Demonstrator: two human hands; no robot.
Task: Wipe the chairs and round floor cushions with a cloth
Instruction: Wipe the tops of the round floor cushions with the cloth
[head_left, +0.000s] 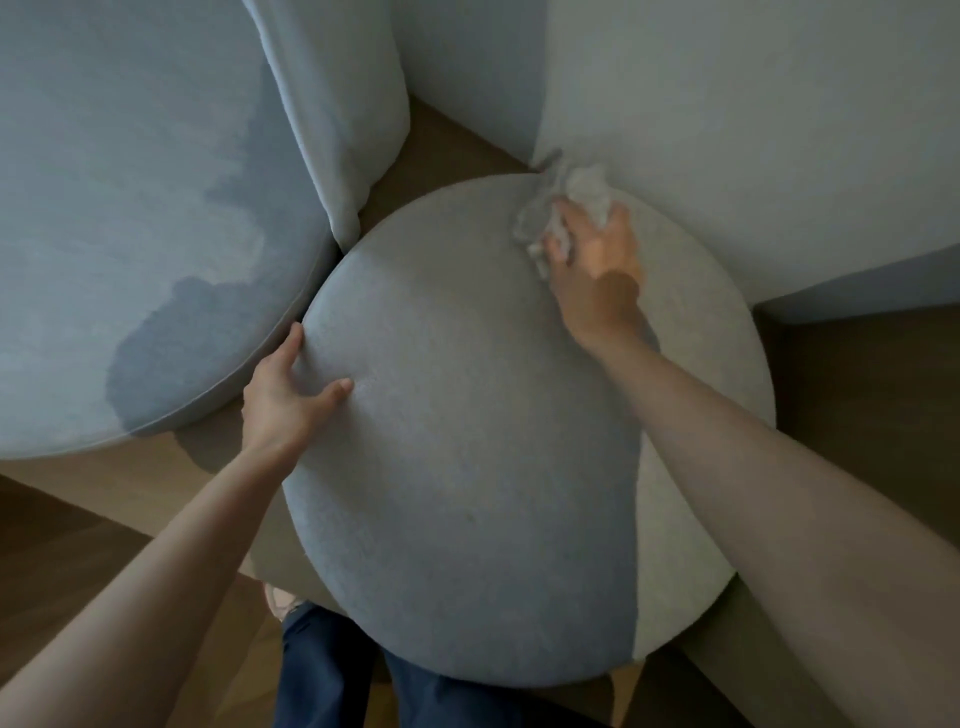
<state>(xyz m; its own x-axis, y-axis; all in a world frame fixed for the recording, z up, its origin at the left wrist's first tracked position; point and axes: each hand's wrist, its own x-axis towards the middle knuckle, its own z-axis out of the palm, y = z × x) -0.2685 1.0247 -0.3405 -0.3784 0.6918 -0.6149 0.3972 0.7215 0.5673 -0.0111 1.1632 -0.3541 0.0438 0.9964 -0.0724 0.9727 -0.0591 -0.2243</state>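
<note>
Right hand (592, 254) is gripping a limp, bunched cloth (589, 184) on a soft round cushion (467, 457); flat, spread left hand (288, 392) is steadying its rim.

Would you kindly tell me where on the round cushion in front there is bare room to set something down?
The middle and near half of the cushion lie bare, between the left hand on its left edge and the right hand holding the cloth at the far rim. That far rim is crowded against the wall.
</note>
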